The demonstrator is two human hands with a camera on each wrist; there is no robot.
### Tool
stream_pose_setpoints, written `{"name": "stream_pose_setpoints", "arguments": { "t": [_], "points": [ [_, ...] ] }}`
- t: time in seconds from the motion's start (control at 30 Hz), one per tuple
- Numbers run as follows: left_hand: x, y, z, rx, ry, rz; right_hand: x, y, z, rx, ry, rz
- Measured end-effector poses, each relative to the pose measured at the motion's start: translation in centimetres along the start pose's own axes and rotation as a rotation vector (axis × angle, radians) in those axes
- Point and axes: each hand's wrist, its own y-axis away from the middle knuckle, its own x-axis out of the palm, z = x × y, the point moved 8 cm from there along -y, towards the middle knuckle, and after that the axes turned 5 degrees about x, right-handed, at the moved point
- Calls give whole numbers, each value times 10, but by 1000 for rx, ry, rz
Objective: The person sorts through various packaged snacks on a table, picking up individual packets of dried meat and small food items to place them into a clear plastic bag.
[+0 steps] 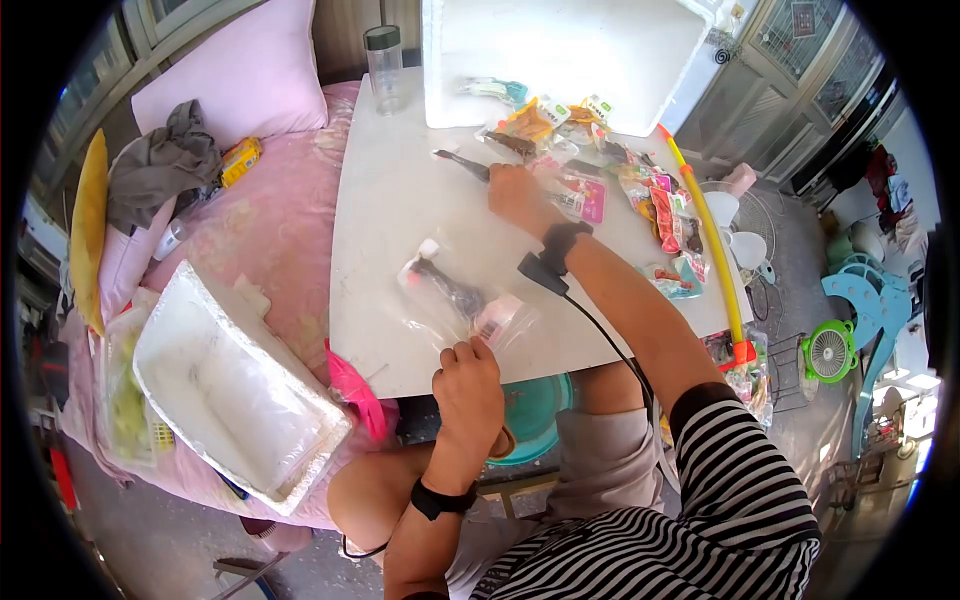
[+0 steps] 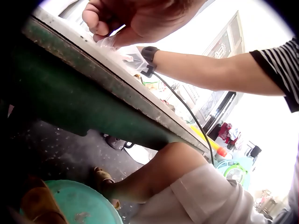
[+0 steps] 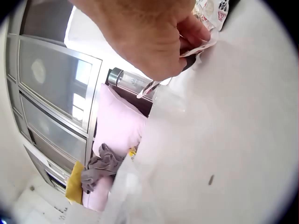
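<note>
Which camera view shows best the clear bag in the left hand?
The head view: it shows most of the clear bag and the dark item inside, from above. The left wrist view shows only part, by the left hand. In the right wrist view, I cannot tell whether the lower-left plastic belongs to it.

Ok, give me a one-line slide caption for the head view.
At a white table, the left hand pinches a clear bag while the right hand grips a dark packaged item.
</note>
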Motion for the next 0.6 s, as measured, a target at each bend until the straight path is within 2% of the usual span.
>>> {"name": "stream_pose_setpoints", "arguments": {
  "t": [0.13, 0.23, 0.33, 0.43, 0.53, 0.6],
  "points": [
    [-2, 4, 4, -16, 79, -31, -36, 43, -18, 123, -580, 196],
    [-4, 3, 5, -14, 129, -67, -78, 113, -26, 320, -1080, 181],
    [-8, 4, 7, -10, 147, -117, -122, 187, -29, 408, -1217, 201],
    [-11, 5, 8, -14, 149, -161, -129, 249, -41, 381, -1231, 222],
    [-10, 5, 11, -13, 146, -177, -135, 302, -29, 453, -1567, 353],
    [-9, 3, 11, -9, 137, -173, -132, 324, -25, 499, -1568, 414]
  ]
}}
